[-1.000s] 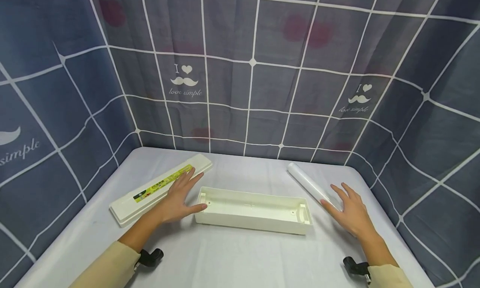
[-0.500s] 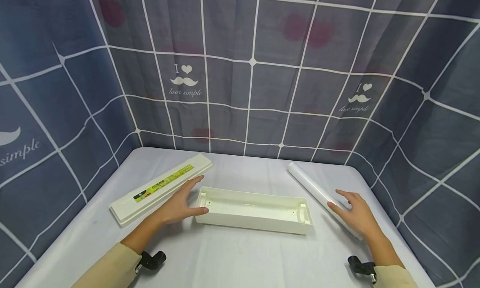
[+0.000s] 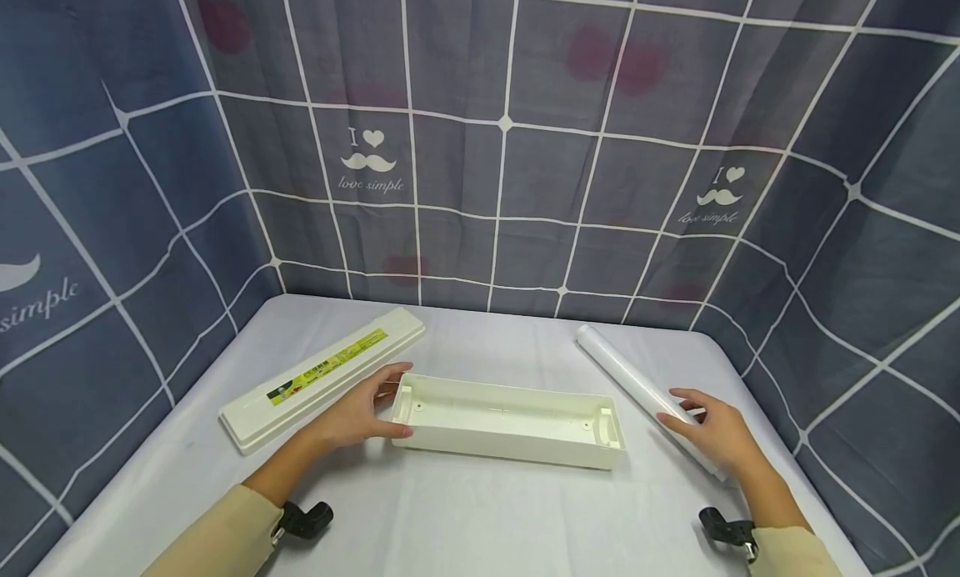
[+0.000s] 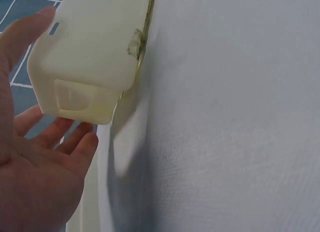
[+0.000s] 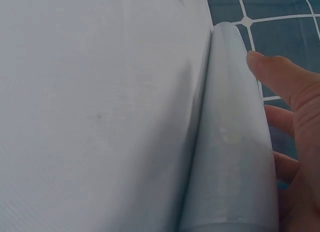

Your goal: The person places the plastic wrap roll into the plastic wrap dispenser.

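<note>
Clock centred on the box (image 3: pixel 504 442), 12 toward the curtain (image 3: pixel 450 168). Box sits crosswise on the surface (image 3: pixel 487 527), long axis 9-3, mouth up; my read is that this keeps both ends easy to get at.

Left hand (image 3: pixel 356 414) is at the box's 9 o'clock end. Fingers (image 4: pixel 85 152) curve behind and round that end, thumb (image 4: pixel 27 32) along the near wall, end straddled between them. Looks like a light pinch to steady it; I can't judge pressure.

Roll (image 3: pixel 630 377) lies at 3 o'clock, slanting from its 11 o'clock tip down to 5, apart from the box. Right hand (image 3: pixel 720 434) takes it toward the near end, thumb on the box side, fingers curled on the far side. Probably sensible: a loose cylinder would wander. I can't tell from here how firm the hold is.

Lid (image 3: pixel 300 402) is at 10 o'clock, slanted, label (image 3: pixel 327 366) up. I'd guess it's parked there to leave the mouth uncovered.

Looks: box is a cream, long, shallow trough with a moulded bracket (image 3: pixel 602 427) inside its 3 o'clock end. Left wrist view shows a recessed tab on the other end and a rough patch (image 4: pixel 135 43) low on the wall; can't tell what that is. Roll is white, smooth, slightly glossy, like wound film.
</note>
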`<state>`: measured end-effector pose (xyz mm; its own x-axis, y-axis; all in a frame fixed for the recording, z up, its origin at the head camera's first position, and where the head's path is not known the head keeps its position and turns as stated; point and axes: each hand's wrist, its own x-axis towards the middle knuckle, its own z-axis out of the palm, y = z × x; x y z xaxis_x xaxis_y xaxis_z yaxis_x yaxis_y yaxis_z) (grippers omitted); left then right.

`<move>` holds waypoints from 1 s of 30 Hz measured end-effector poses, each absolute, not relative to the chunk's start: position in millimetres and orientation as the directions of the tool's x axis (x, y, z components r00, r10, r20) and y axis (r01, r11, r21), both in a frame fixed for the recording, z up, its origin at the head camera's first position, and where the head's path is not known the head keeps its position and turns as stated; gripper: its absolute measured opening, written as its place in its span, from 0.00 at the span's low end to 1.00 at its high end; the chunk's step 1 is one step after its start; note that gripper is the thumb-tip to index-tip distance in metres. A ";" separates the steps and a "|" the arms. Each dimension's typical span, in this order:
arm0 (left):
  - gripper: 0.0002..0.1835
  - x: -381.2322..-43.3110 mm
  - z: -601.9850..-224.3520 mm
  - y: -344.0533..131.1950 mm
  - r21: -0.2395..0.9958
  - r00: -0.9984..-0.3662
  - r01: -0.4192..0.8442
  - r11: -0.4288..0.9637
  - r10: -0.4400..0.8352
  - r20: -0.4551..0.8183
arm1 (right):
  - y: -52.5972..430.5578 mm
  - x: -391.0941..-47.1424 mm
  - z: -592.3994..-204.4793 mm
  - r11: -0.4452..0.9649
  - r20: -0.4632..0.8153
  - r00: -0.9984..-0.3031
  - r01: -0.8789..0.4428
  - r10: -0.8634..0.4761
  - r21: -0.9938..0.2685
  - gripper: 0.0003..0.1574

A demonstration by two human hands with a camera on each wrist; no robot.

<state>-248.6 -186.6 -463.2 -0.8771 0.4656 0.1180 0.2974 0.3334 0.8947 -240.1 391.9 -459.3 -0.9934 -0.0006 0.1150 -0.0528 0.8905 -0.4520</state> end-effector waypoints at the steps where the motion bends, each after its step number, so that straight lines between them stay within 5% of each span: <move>1: 0.55 -248.7 -463.0 -187.1 0.897 -0.874 0.298 0.327 0.471 0.118 | 392.7 -240.7 -458.9 0.892 0.116 -0.993 -0.059 -0.007 -0.449 0.46; 16: 0.53 -253.2 -463.8 -189.6 0.933 -0.850 0.241 0.269 0.522 0.069 | 398.5 -249.6 -452.4 0.852 -0.048 -0.998 -0.003 -0.032 -0.524 0.51; 30: 0.52 -250.9 -466.2 -189.2 0.958 -0.839 0.213 0.193 0.539 0.077 | 400.4 -250.5 -453.1 0.841 -0.059 -0.998 0.008 -0.028 -0.540 0.50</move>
